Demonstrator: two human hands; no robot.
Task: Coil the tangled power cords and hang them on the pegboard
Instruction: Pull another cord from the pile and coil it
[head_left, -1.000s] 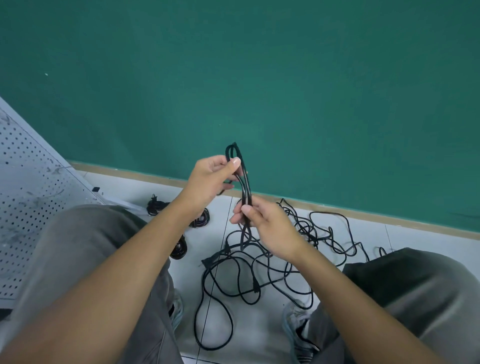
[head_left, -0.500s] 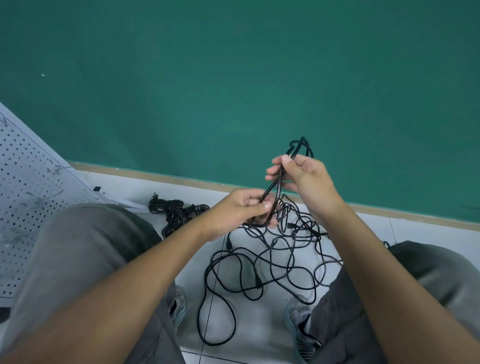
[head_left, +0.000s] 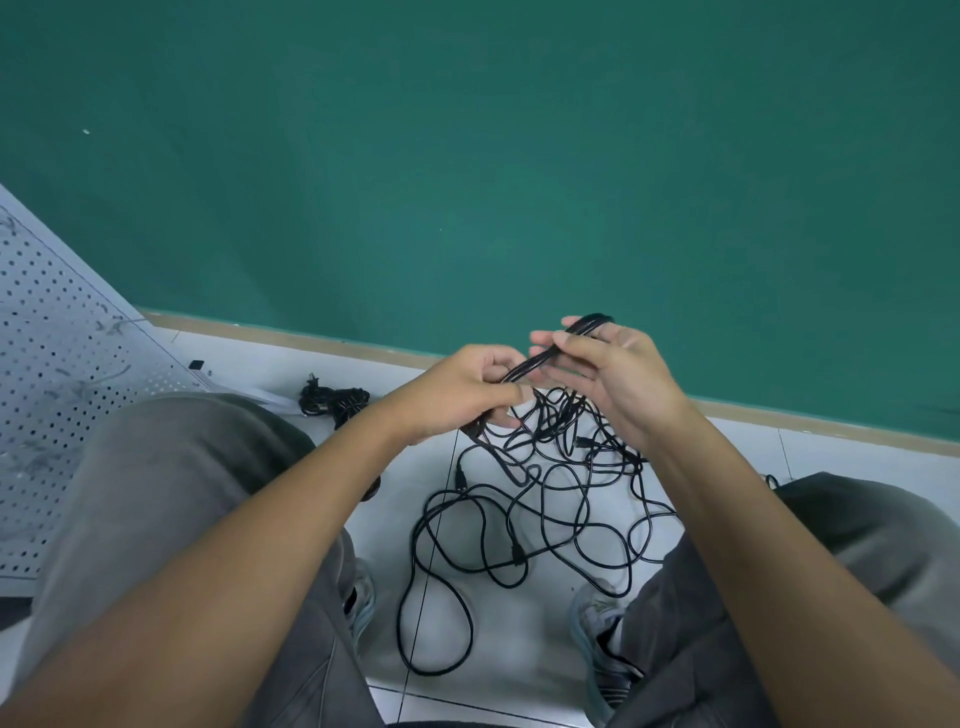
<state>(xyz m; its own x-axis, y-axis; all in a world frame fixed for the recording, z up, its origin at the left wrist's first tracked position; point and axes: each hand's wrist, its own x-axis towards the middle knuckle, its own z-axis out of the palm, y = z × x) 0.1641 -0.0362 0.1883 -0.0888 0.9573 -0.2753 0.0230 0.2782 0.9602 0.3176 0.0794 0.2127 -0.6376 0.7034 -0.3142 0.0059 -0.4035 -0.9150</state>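
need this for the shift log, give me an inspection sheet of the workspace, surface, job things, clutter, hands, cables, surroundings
surface: white tiled floor, seam lines visible.
job's things: folded cord bundle held up between both hands; pegboard leaning at left, no cord seen hanging on the part in view.
clutter: small black object on the floor by the pegboard's edge.
grippers: left hand grips the bundle's lower end; right hand pinches its upper end.
cables: tangled cords spread loose on the floor between the feet; bunched dark cords lie near the pegboard.
surroundings: green wall with a tan baseboard; grey trousers and shoes of the person.
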